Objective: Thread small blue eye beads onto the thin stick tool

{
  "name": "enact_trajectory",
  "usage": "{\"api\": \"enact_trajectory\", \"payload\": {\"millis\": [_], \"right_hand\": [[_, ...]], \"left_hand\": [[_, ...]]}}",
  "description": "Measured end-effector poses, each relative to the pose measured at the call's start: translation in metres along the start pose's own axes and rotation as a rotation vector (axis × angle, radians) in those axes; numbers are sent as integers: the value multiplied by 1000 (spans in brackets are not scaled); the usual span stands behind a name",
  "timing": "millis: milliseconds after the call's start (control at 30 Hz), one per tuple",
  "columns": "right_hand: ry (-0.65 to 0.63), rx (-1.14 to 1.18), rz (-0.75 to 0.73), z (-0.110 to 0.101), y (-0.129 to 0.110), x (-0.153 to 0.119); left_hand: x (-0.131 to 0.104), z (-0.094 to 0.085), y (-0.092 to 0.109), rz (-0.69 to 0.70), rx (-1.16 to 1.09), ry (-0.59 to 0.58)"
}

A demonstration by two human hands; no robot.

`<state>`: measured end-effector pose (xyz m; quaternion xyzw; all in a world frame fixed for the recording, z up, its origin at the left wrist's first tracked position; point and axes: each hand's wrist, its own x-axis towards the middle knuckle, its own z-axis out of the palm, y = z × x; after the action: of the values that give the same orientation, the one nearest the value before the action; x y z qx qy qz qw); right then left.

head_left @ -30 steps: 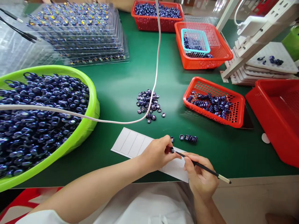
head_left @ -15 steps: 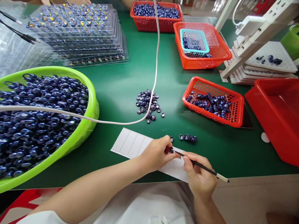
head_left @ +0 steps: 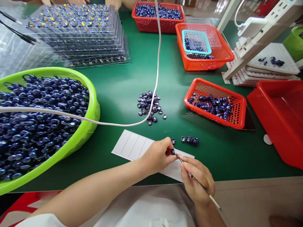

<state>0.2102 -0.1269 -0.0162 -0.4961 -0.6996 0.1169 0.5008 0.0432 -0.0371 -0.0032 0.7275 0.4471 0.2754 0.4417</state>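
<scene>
Between its thumb and fingers, my left hand [head_left: 157, 157] pinches a small glossy dark-blue bead-like piece [head_left: 173, 152]. My right hand [head_left: 199, 181] grips a slim pen-like tool [head_left: 214, 200] with a dark shaft and a pale rear end; its tip meets the piece. Both hands are over a white paper strip [head_left: 130, 145] marked with ruled lines. Just beyond my fingers lie a single similar piece [head_left: 173, 141] and a short row of pieces [head_left: 190, 139]. Farther back is a loose pile of them [head_left: 145, 104].
A lime-green basin [head_left: 93, 104] full of dark-blue ring-like pieces stands left. Stacked clear trays [head_left: 94, 52] are behind it, near another person's hand [head_left: 115, 3]. Red baskets [head_left: 196, 107] stand right and back. A white cable [head_left: 159, 47] hangs across the table; a metal post [head_left: 251, 47] rises right.
The right hand has shifted slightly left and down, turning the tool steeper, its rear end swinging down toward me. The left hand stays in place with the piece.
</scene>
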Motion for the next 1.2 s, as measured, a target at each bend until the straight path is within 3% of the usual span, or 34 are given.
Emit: {"api": "enact_trajectory", "payload": {"millis": [167,600,867,1200], "right_hand": [[-31,-36,-60,-1,-1,0],[142,78,199,0,-1,-3],[73,188,327,3,0,-3],[82,206,363,3,-1,2]], "left_hand": [[1,-1,1,4,-17,16],[1,-1,1,16,-33,10],[0,-1,-3,44,-12,-14],[0,-1,-1,23,17,-31]]}}
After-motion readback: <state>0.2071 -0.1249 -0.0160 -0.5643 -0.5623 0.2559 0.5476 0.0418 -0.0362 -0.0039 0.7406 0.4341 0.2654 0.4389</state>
